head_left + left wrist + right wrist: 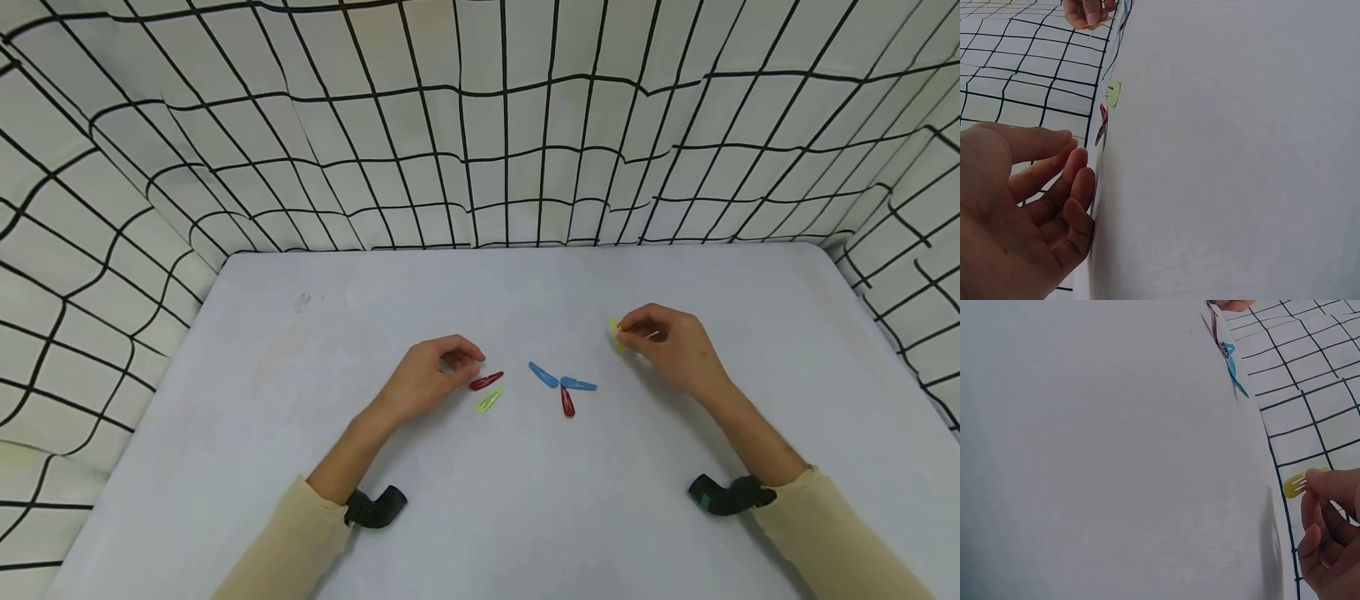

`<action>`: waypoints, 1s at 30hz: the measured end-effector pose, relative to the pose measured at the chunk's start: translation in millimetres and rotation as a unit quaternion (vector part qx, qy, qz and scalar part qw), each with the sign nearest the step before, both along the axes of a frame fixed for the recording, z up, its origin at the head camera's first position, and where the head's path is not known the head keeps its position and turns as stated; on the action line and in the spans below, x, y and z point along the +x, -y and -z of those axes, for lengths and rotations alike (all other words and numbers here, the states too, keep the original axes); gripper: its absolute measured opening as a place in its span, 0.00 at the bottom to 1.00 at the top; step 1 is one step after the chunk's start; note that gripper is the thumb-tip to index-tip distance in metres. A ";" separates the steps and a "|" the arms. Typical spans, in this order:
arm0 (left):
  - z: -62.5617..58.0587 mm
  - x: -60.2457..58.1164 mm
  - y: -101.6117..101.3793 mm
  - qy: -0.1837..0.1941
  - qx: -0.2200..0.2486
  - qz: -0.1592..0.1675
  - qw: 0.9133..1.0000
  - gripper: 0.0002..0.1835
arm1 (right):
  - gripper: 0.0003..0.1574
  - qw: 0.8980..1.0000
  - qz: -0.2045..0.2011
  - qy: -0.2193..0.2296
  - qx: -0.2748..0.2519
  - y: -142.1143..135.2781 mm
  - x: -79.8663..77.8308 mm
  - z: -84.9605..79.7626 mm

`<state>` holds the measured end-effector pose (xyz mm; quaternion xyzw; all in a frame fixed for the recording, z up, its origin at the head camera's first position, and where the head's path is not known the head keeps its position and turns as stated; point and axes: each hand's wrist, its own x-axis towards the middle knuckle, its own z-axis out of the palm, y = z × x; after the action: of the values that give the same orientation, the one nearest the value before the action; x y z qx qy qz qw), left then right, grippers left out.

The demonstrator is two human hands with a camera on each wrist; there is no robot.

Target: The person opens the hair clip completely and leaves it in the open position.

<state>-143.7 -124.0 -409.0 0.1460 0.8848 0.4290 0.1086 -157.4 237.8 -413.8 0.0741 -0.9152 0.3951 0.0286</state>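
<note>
My right hand (678, 348) pinches a yellow snap hair clip (1293, 486) between thumb and fingers, held above the white table. On the left side, my left hand (426, 379) rests with loosely bent fingers and holds nothing. Right by its fingertips lies a red hair clip (487, 381), with a yellow-green hair clip (490, 400) just below it. Between the hands, a blue hair clip (543, 374), a second blue hair clip (578, 384) and another red hair clip (567, 401) lie with their ends close together.
A white table (300, 433) spreads under both hands. White walls with a black grid (480, 125) stand at its back and sides. Each wrist wears a black camera mount, the left mount (377, 507) and the right mount (731, 496), near the beige sleeves.
</note>
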 end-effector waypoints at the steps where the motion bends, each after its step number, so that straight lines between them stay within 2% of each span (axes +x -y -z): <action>1: 0.0 -0.3 -0.1 0.000 -0.002 0.001 1.000 0.07 | 0.07 1.000 0.002 0.000 0.001 -1.6 0.0 0.0; 13: 1.8 -0.7 0.8 0.007 -0.019 0.011 1.000 0.08 | 0.08 0.999 0.006 0.047 0.017 -15.8 -1.6 0.0; 21: -0.9 -2.6 1.7 0.006 -0.042 0.016 0.999 0.09 | 0.08 0.998 0.007 0.055 0.006 -16.3 -4.5 -1.0; 30: -0.1 -1.5 3.9 -0.014 -0.049 0.041 0.998 0.10 | 0.10 0.998 0.013 0.062 0.005 -16.5 -4.2 0.1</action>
<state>-145.2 -127.9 -408.9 0.1825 0.8993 0.3788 0.1208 -161.5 254.2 -413.8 0.0376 -0.9182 0.3937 -0.0229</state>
